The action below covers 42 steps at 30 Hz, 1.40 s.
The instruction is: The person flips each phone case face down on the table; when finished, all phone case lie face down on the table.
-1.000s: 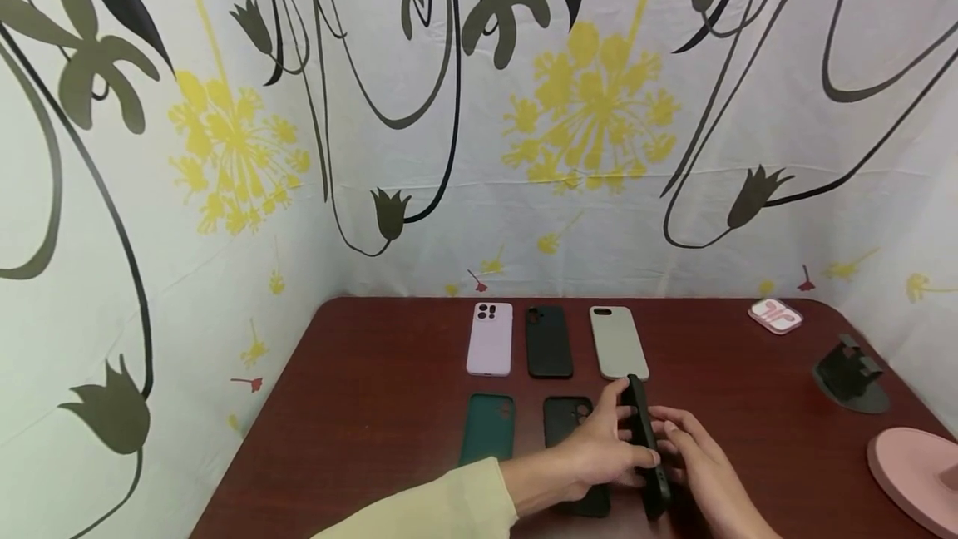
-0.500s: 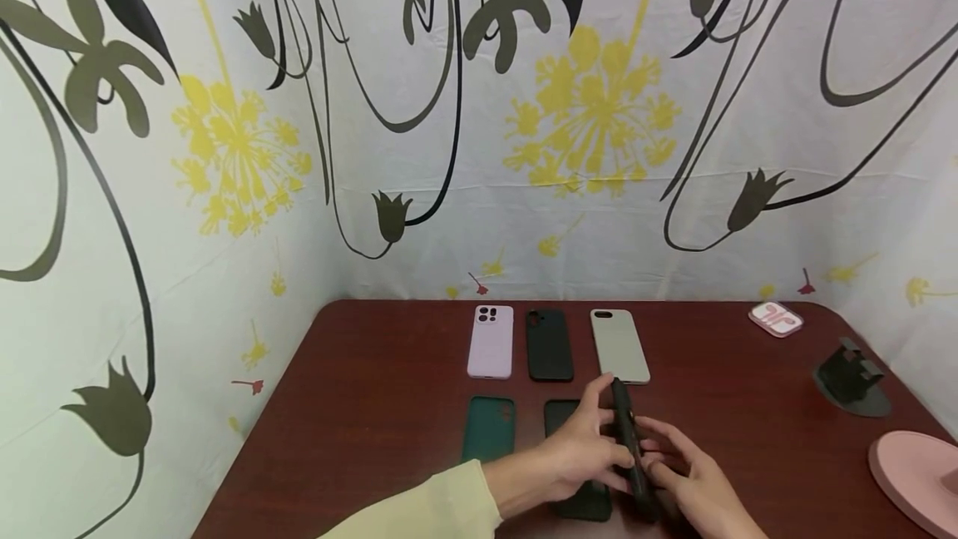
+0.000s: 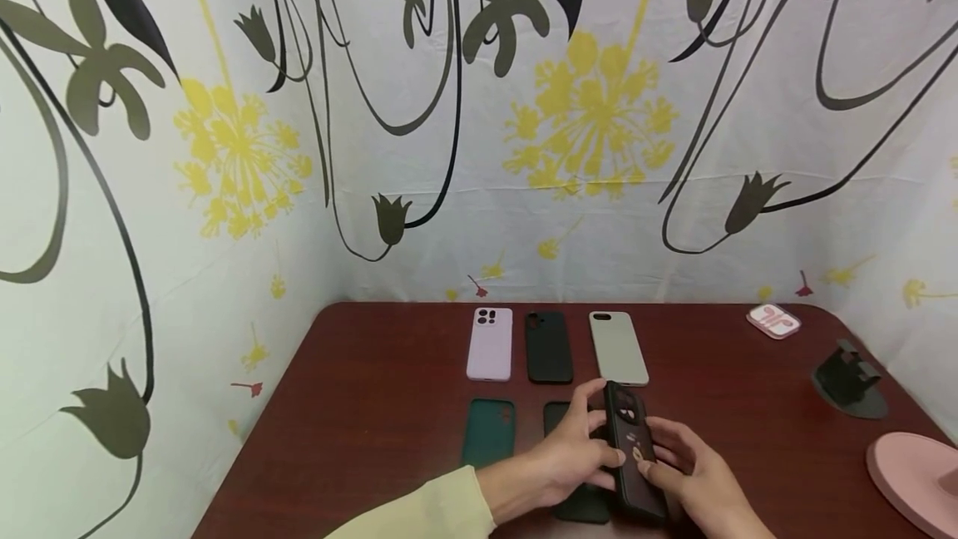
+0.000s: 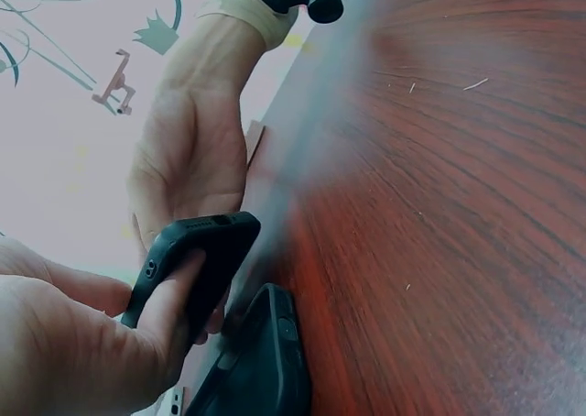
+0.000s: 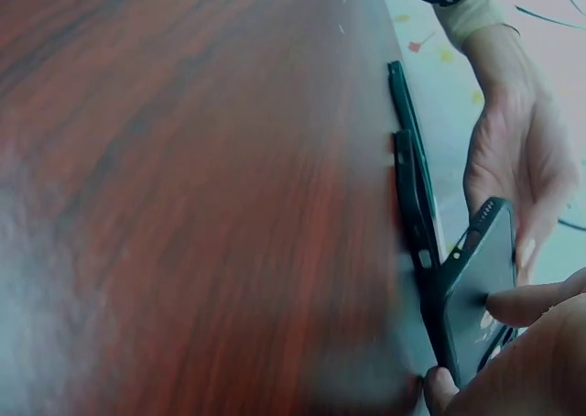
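Both hands hold a black phone case (image 3: 636,468), its patterned back with a camera cutout tilted into sight. My left hand (image 3: 557,457) grips its left edge, while my right hand (image 3: 703,481) holds the right side with the thumb on the back. The left wrist view shows the case (image 4: 224,251) raised off the table, fingers pressed along it. From the right wrist, the case (image 5: 476,288) appears slanted, with a fingertip on its back. Beneath the left hand lies another black case (image 3: 584,507), partly hidden; a teal case (image 3: 488,435) is left of it.
Across the back of the table (image 3: 374,406) lie a lilac case (image 3: 490,348), a dark case (image 3: 549,348) and a pale grey case (image 3: 619,349). Toward the right are a small white-and-pink square (image 3: 774,320), a dark stand (image 3: 848,378) and a pink round base (image 3: 909,472).
The held case has turned from nearly edge-on to show its patterned back, and shifted slightly left before this turn. Both hands keep their hold on it.
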Tool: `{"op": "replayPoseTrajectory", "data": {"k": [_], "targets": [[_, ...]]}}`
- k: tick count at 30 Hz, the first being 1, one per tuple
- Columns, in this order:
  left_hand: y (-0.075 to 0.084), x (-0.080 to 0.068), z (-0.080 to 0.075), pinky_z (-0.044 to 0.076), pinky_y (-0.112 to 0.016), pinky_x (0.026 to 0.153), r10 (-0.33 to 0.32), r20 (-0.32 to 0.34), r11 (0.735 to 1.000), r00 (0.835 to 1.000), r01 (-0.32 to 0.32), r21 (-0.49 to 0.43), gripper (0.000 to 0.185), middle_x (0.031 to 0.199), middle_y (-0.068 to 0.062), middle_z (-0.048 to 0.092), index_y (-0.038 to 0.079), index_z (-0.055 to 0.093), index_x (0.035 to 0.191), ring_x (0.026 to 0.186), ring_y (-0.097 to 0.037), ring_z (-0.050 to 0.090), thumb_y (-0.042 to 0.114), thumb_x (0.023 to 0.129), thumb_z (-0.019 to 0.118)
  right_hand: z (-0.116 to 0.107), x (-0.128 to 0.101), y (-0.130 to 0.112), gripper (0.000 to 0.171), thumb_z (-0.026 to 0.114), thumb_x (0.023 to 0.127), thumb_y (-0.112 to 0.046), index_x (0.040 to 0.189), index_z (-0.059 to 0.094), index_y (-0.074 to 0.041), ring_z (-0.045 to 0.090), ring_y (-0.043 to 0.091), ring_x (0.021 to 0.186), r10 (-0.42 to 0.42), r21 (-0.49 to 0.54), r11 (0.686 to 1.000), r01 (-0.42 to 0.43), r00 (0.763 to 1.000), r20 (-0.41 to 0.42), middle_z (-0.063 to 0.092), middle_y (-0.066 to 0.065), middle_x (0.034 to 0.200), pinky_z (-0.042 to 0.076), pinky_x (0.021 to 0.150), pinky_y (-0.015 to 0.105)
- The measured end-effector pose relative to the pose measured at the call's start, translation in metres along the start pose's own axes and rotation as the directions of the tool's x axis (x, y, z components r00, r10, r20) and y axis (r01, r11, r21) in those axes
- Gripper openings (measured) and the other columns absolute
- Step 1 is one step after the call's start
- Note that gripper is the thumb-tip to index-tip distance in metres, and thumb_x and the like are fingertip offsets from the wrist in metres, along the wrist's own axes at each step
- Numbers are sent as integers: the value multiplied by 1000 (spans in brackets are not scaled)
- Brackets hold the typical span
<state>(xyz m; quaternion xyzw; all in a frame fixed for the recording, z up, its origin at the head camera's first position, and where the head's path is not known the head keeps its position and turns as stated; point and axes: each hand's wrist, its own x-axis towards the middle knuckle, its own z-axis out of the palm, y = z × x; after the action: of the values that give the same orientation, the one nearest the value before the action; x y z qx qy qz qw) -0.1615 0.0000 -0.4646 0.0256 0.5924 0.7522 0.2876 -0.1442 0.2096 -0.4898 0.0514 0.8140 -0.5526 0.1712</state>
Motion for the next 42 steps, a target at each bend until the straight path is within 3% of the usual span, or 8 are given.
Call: {"op": "replayPoseTrajectory", "data": {"k": [5, 10, 18, 21, 26, 32, 36, 42], "targets": [[-3, 2, 1, 65, -57, 86, -17, -6, 999, 1000, 17, 35, 93, 154, -10, 53, 29, 23, 164, 111, -34, 75, -16, 94, 63, -11, 6, 2, 80, 73, 101, -23, 162, 29, 4, 68, 33, 123, 58, 56, 997, -58, 998, -6, 46, 37, 154, 65, 90, 41], [-5, 3, 0, 66, -52, 85, -17, -17, 992, 1000, 19, 125, 85, 152, -10, 55, 22, 27, 163, 108, -30, 76, -13, 95, 65, -20, 11, 3, 76, 71, 101, -22, 162, 31, 3, 71, 22, 111, 97, 111, 989, -98, 995, 16, 49, 34, 150, 65, 86, 43], [-10, 8, -3, 68, -41, 70, 29, -1, 958, 1000, -27, 286, 87, 138, -7, 56, 19, 33, 163, 96, -18, 72, -11, 92, 72, -34, 12, -3, 70, 75, 99, -19, 157, 40, -2, 66, 15, 100, 10, -70, 997, -13, 999, -39, 58, 23, 138, 62, 73, 36], [-11, 10, 0, 66, -31, 63, 109, -17, 898, 994, -91, 429, 88, 133, -1, 56, 20, 33, 164, 98, -8, 67, -6, 92, 76, -36, 13, -6, 67, 76, 98, -17, 154, 42, -3, 65, 14, 94, -33, -165, 986, 22, 998, -60, 60, 22, 135, 61, 68, 35], [-13, 14, 5, 58, -16, 64, 253, -35, 735, 967, -169, 657, 94, 130, 3, 54, 20, 29, 167, 99, 2, 60, 4, 91, 82, -37, 15, -11, 66, 79, 96, -17, 151, 45, -2, 65, 13, 93, -83, -268, 962, 57, 993, -88, 62, 22, 131, 61, 64, 33], [-11, 20, 5, 56, -15, 76, 277, -58, 684, 959, -155, 712, 93, 125, 5, 59, 22, 38, 163, 99, 3, 64, 9, 86, 88, -40, 18, -10, 64, 79, 95, -14, 148, 46, 2, 66, 16, 94, -92, -289, 955, 70, 994, -62, 62, 20, 126, 63, 64, 33], [-8, 23, 5, 52, -14, 84, 319, -57, 631, 946, -167, 758, 91, 127, 6, 60, 24, 44, 160, 105, 1, 64, 12, 83, 91, -39, 20, -8, 65, 80, 93, -10, 147, 46, 4, 68, 19, 97, -89, -301, 951, 67, 994, -59, 63, 21, 124, 65, 64, 34], [-5, 25, 6, 52, -13, 80, 304, -67, 592, 950, -133, 795, 90, 130, 7, 59, 23, 45, 160, 100, 4, 63, 15, 83, 92, -38, 21, -8, 66, 81, 92, -10, 146, 47, 4, 69, 20, 98, -93, -336, 940, 66, 993, -66, 64, 21, 125, 64, 64, 33]]}}
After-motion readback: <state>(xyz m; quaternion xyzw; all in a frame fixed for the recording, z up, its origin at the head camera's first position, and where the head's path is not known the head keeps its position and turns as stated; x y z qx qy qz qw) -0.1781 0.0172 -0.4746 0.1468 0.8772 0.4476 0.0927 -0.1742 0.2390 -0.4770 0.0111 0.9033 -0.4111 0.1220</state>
